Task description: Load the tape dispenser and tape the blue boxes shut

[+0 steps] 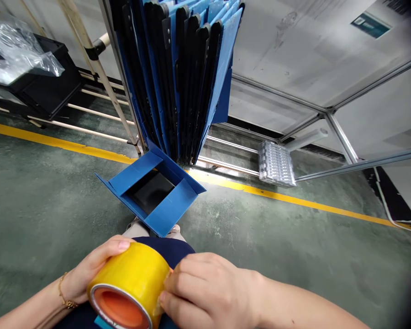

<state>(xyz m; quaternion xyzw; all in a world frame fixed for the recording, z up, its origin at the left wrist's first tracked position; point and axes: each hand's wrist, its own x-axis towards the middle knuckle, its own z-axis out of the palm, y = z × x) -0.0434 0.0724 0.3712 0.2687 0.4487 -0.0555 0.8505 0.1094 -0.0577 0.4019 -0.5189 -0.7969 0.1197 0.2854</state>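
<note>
A wide roll of yellow packing tape (135,274) with an orange core is close to me at the bottom of the view. My left hand (97,258) grips the roll from its left side, thumb on top. At the roll's right edge, the bent fingers of my right hand (205,290) pinch what looks like the tape's end; a crumpled bit shows there. Beyond my hands, by my feet, stands a blue corrugated plastic box (173,205) with its flaps spread out. Its inside looks dark.
Several folded blue and black panels (181,82) stand upright in a rack ahead. To the left a black crate (51,77) holds clear plastic wrap (17,50). A stack of clear plastic trays (276,163) sits by a metal frame (340,132). A yellow line (277,195) crosses the green floor.
</note>
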